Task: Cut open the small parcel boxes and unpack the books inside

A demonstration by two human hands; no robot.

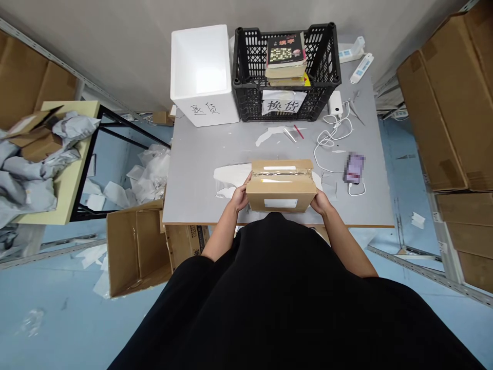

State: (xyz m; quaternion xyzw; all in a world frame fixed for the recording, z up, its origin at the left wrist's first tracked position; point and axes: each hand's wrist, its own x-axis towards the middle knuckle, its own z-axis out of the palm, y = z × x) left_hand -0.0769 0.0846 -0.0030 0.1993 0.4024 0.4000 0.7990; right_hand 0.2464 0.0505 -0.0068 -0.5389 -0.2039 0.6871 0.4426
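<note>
A brown cardboard box (pixel 285 185), sealed with clear tape along its top seam, is held between my two hands at the front of the grey table (pixel 200 154). White labels show on its top and near side. My left hand (pixel 241 196) grips the box's left end, and my right hand (pixel 320 200) its right end. Some fingers are hidden behind or under the box. White paper (pixel 231 174) lies on the table behind and left of the box. Whether the box rests on the table or is slightly lifted, I cannot tell.
At the back stand a white foam bin (pixel 201 67) and a black crate (pixel 248 95) holding books (pixel 285 56). A phone (pixel 354 168) with a white cable (pixel 327 139) lies right, near scissors (pixel 357 110). An open carton (pixel 138 246) stands left; a side table (pixel 65 190) bears grey parcels.
</note>
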